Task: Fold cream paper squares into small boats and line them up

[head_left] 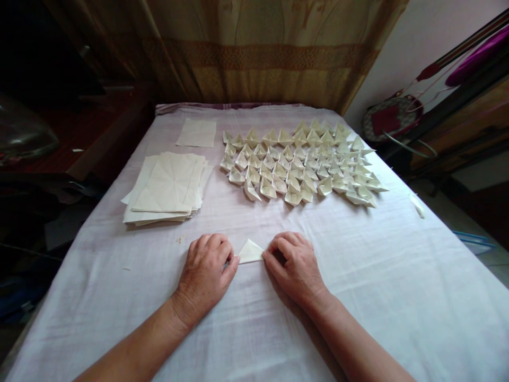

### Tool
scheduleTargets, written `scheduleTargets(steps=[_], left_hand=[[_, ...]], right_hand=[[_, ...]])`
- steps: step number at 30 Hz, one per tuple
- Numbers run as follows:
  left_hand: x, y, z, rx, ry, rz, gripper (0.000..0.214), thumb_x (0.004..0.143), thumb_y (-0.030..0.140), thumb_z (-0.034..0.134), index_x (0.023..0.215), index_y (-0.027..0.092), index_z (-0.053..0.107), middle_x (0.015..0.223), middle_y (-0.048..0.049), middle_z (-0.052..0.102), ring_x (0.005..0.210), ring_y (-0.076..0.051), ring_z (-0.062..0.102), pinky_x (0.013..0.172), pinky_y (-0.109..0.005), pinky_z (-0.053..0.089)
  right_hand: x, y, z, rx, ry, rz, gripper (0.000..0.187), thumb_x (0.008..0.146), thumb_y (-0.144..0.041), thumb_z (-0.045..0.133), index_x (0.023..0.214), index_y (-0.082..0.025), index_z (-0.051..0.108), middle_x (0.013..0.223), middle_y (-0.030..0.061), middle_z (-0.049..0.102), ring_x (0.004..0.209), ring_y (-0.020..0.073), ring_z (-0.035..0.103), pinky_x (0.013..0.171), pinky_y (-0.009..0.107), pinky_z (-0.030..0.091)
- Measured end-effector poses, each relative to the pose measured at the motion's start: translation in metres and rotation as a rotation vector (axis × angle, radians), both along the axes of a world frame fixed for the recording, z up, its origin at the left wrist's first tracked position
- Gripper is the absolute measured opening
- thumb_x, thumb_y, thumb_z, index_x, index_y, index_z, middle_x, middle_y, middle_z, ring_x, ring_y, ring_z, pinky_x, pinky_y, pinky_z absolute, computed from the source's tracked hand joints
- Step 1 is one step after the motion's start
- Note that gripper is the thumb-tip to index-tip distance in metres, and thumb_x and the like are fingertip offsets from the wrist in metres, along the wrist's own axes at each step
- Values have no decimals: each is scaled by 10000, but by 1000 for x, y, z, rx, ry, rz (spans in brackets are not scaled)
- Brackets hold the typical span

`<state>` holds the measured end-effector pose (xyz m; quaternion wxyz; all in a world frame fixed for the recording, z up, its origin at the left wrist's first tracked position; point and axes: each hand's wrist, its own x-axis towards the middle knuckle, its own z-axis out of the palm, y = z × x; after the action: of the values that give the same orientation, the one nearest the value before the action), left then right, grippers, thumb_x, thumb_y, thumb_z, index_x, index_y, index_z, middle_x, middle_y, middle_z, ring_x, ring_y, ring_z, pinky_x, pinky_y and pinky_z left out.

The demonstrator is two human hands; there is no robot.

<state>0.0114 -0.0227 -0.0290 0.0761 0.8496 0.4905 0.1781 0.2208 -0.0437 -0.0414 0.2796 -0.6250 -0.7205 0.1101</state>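
A small folded paper triangle (250, 251) lies on the white cloth between my hands, its peak pointing away from me. My left hand (210, 262) pinches its left corner between thumb and curled fingers. At the opposite corner, the thumb and fingers of my right hand (293, 265) are closed in the same way. Both lower corners of the paper are hidden under my fingertips. Beyond my hands, to the right, stand rows of folded paper boats (294, 164), packed close together. A stack of creased square paper sheets (169, 183) lies to the left.
A single square sheet (196, 132) lies behind the stack. The white cloth (254, 329) covers the table, with a small white scrap (417, 206) near its right edge. A patterned curtain (254, 53) hangs at the back. A bag (392, 118) sits beyond the right edge.
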Motion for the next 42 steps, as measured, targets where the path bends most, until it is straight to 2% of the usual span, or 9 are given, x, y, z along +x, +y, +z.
scheduleTargets(steps=[4, 10, 13, 16, 22, 28, 36, 38, 42], left_hand=[[0, 0, -2, -9, -22, 26, 84, 889, 233, 585, 821, 219, 538, 908, -36, 619, 876, -237, 529, 803, -382, 406], [-2, 1, -3, -43, -58, -12, 40, 897, 213, 604, 920, 246, 603, 972, -20, 633, 916, -230, 536, 814, -381, 387], [-2, 2, -2, -61, -56, -45, 49, 898, 218, 617, 891, 258, 645, 977, -14, 634, 923, -227, 538, 816, -382, 383], [-2, 3, -1, -52, -59, -45, 33, 894, 242, 629, 885, 252, 658, 979, -20, 634, 928, -226, 540, 820, -375, 394], [-2, 3, -1, -56, -74, -40, 20, 884, 259, 648, 874, 244, 657, 976, -27, 639, 925, -233, 551, 823, -381, 406], [-3, 4, -3, -47, -85, -47, 30, 877, 222, 639, 871, 246, 657, 982, -28, 652, 930, -240, 561, 825, -395, 401], [3, 5, 3, -58, 2, -14, 49, 864, 204, 639, 852, 240, 670, 959, -30, 643, 926, -241, 571, 824, -389, 405], [11, 5, 9, -53, 60, 8, 71, 875, 265, 647, 821, 225, 669, 929, -42, 641, 911, -249, 572, 814, -398, 403], [28, 6, 14, 9, 214, 30, 297, 869, 469, 658, 785, 185, 677, 887, -91, 627, 896, -284, 564, 794, -426, 399]], right_hand=[[0, -1, 0, 3, 28, 29, 51, 875, -226, 612, 869, -239, 662, 909, 32, 671, 883, 219, 562, 817, 365, 362], [-3, -2, 3, 6, 17, 67, 102, 877, -175, 606, 837, -234, 678, 939, 29, 667, 904, 205, 564, 829, 362, 349], [-9, -2, 6, -1, -27, 29, 112, 851, -147, 598, 836, -232, 670, 934, 31, 660, 905, 209, 558, 823, 365, 341], [-20, -3, 8, -6, -87, -47, 45, 835, -227, 638, 791, -228, 652, 901, 38, 642, 897, 220, 545, 805, 369, 332], [-40, -5, 7, 31, -140, -189, 190, 803, -368, 701, 753, -223, 589, 875, 51, 608, 878, 242, 510, 809, 392, 332], [-18, -9, 3, -18, 0, -116, 67, 816, -218, 708, 798, -234, 645, 980, 21, 650, 957, 224, 560, 859, 384, 333], [1, -6, -3, -8, 111, -75, 101, 817, -156, 691, 788, -250, 707, 978, 13, 679, 992, 218, 592, 892, 385, 349], [0, -6, -4, 4, 110, -72, 98, 819, -158, 685, 790, -248, 712, 977, 17, 682, 993, 219, 595, 894, 382, 353], [-1, -7, -5, 24, 92, -101, 89, 819, -171, 682, 784, -245, 717, 986, 22, 692, 987, 224, 593, 889, 382, 351]])
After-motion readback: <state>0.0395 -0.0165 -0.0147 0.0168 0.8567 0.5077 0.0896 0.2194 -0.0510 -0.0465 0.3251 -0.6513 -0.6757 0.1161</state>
